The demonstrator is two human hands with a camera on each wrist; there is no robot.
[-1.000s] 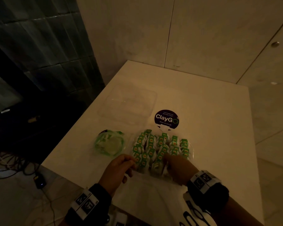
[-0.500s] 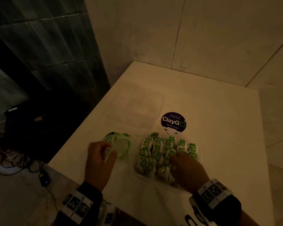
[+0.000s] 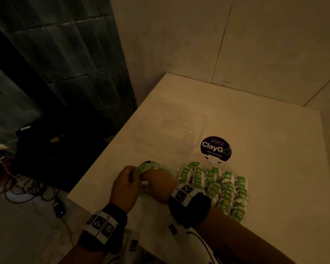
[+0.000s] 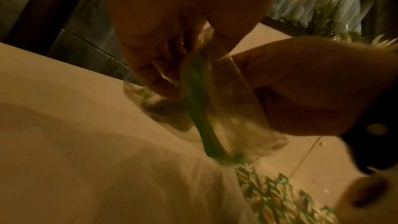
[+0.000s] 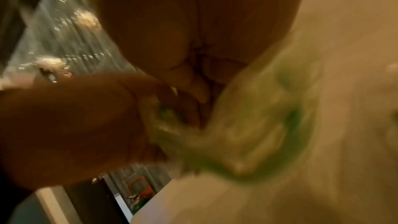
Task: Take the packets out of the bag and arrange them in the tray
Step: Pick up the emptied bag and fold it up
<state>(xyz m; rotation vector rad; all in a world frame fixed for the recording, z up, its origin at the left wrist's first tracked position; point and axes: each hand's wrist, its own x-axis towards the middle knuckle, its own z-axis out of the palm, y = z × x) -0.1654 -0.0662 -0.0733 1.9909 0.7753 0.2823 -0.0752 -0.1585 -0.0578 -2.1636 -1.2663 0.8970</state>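
A thin clear plastic bag (image 3: 151,167) with green print is lifted a little off the white table, held between both hands. My left hand (image 3: 125,184) pinches one side of its mouth and my right hand (image 3: 157,182) grips the other side. The left wrist view shows the bag (image 4: 215,108) stretched between the fingers; the right wrist view shows the bag (image 5: 258,125) blurred. Right of the hands, several green and white packets (image 3: 217,184) stand in rows in a clear tray (image 3: 178,169) whose edges barely show. What the bag holds is hidden.
A second clear plastic tray (image 3: 171,130) lies further back on the table (image 3: 265,134). A round dark "ClayGo" sticker (image 3: 215,148) sits behind the packets. The table's left edge drops to a dark floor with cables (image 3: 27,189). Walls close the back and right.
My right hand has left the packets in the tray and crossed left to the bag. My left hand, which had just reached the bag, now lifts it with the right.
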